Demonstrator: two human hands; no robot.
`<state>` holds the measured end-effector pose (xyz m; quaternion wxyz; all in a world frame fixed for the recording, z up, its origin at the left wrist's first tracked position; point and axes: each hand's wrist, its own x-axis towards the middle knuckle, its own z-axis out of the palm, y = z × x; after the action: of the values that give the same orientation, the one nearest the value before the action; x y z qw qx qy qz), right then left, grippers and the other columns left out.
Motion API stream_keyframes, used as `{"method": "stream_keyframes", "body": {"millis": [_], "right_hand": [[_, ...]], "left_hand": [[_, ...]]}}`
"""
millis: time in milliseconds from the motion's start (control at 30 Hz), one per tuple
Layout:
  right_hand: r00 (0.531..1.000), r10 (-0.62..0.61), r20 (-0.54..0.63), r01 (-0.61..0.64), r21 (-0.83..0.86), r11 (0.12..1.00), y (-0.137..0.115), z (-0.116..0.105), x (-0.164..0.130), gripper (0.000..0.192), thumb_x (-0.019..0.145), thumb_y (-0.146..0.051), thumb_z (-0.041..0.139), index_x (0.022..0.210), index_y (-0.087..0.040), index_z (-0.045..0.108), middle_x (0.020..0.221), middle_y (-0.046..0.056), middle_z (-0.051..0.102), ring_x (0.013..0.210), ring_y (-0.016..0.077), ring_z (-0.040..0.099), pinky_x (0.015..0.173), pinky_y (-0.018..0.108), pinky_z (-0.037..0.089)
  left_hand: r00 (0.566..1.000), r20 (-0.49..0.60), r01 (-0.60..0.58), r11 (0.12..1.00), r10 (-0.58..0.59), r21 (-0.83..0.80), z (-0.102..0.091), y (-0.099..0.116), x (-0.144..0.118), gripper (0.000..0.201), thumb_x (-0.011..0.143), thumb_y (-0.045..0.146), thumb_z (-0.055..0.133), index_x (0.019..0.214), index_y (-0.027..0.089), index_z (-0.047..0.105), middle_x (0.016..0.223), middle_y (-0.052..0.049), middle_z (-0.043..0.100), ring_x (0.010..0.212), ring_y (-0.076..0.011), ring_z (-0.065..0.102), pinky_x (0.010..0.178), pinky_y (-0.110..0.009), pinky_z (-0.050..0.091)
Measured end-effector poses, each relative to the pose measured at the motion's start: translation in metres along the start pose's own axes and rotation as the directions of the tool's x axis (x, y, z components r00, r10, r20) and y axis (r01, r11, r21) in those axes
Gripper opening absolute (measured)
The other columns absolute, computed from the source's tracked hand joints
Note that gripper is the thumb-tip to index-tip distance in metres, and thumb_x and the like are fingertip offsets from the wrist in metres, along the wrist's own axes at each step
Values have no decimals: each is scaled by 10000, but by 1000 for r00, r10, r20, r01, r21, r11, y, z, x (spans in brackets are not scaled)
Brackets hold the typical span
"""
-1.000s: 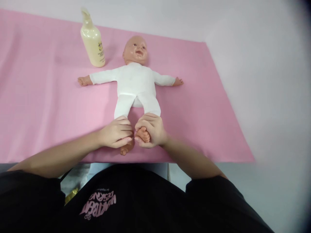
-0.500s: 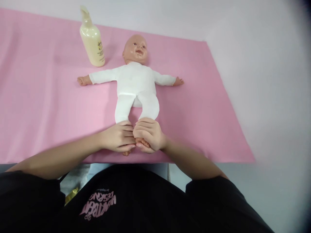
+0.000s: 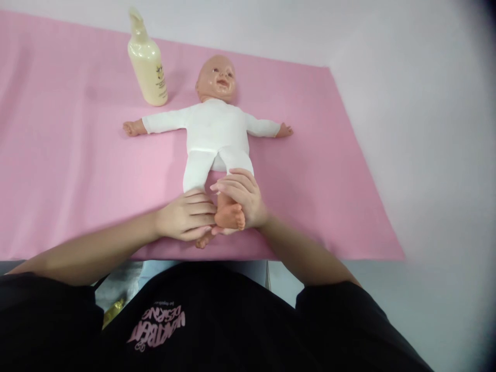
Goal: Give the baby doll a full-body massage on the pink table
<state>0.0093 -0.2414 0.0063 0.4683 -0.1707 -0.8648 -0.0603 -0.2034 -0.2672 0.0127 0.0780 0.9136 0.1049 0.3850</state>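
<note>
Your left hand (image 3: 186,219) is curled around the lower part of the baby doll's (image 3: 215,132) one leg, fingers wrapped over the top of it, close to the near edge of the pink mat (image 3: 70,170). A little of that leg's foot pokes out beneath your fingertips. Your right hand (image 3: 242,199) cups the doll's other leg from the outer side, fingers loosely bent across the ankle and thumb underneath, so that the bare foot (image 3: 230,216) is lifted off the mat with its toes turned toward you. Your two hands touch each other at the knuckles, just in front of the doll's white trouser legs.

The doll lies on its back in the middle of the mat, head toward the far edge, feet toward the near edge. It wears a white long-sleeved suit, and both arms are stretched straight out to the sides, with the small bare hands resting flat on the mat.

A cream-coloured pump bottle (image 3: 147,64) stands upright near the far edge of the mat, just beside the doll's head and above its outstretched arm, not touching either. The mat covers most of a pale table (image 3: 426,129), which shows bare along the right-hand side and the far edge.
</note>
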Motion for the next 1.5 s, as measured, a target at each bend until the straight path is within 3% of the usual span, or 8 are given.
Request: {"method": "stream_keyframes", "body": {"millis": [133,300,500,800,1033,1267,1433,1500], "right_hand": [[998,59,28,-59,-12,998,-1,-1,5,358,934,-531,547,1111,-230,626,934,37,744,864,221,703,933,476,550],[998,-18,-61,26,134,991,-6,-4,14,223,901,-434,620,963,-228,564,806,1,702,751,180,666,804,397,564],[998,57,16,-59,170,984,-8,-10,14,300,904,-529,579,876,-235,527,699,-4,653,650,181,635,619,360,524],[999,29,42,-38,226,973,-14,-10,13,320,925,-526,497,870,-214,547,673,4,617,627,182,617,629,356,524],[1000,-14,25,9,215,977,-17,-8,10,240,918,-340,481,1104,-204,549,722,-17,639,634,167,648,645,339,580],[998,-30,57,13,281,960,-20,-8,11,117,852,-191,562,936,-229,491,671,-30,599,607,152,593,658,305,549],[995,-8,98,-25,326,945,-21,-9,11,9,918,-246,480,923,-239,479,671,-27,584,616,161,576,692,321,543],[996,1,93,-34,356,934,-21,-10,10,99,961,-295,424,913,-235,486,665,-19,583,609,164,575,690,328,539]], "left_hand": [[998,-52,33,999,-33,-3,-3,0,1,176,973,233,488,1033,207,651,943,-67,754,929,-219,681,906,-413,554],[995,-48,89,996,-90,-22,-6,1,5,170,978,203,457,999,190,625,898,-75,735,877,-208,668,887,-392,547],[992,8,129,991,-129,-25,-2,1,3,177,974,209,461,955,196,637,863,-64,736,850,-203,650,862,-379,542],[988,136,81,996,-78,-22,7,2,-1,203,981,267,508,897,213,685,856,-55,752,828,-200,653,876,-383,517],[996,88,-20,1000,20,-5,6,6,3,192,968,211,519,874,201,686,925,-49,768,877,-191,682,903,-358,524],[995,92,-31,999,32,-4,7,6,4,230,967,222,506,807,208,672,832,-39,754,787,-176,675,880,-346,542],[994,106,-30,1000,29,2,7,7,4,215,961,218,509,837,214,685,864,-42,768,806,-177,692,920,-359,551],[994,106,-31,1000,31,-5,7,7,4,208,962,213,505,864,217,688,860,-37,769,811,-176,698,925,-354,556]]}}
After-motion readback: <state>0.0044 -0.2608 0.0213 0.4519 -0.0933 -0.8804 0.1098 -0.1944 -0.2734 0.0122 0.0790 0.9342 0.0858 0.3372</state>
